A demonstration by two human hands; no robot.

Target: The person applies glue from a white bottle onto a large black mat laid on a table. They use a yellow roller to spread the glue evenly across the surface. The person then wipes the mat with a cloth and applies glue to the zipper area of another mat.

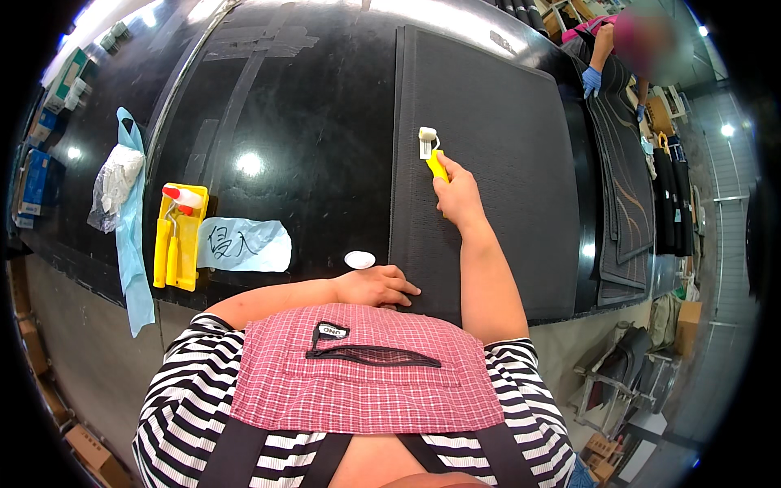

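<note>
A large black textured sheet [504,179] lies flat on the glossy black table [325,146]; along its left edge more than one layer shows. My right hand [459,192] is closed round the yellow handle of a small paint roller [437,167], whose white head is over the sheet near its left edge. My left hand [378,286] lies flat at the sheet's near left corner, fingers stretched out to the right. Just beyond that hand is a small white oval object [359,259], its kind unclear.
To the left, a yellow paint tray [189,244] holds rollers beside a blue sheet with handwriting [248,246]. Further left lie a light blue strip [134,244] and crumpled white plastic [120,179]. A co-worker's blue-gloved hand [592,81] touches stacked dark mats [622,187] at right.
</note>
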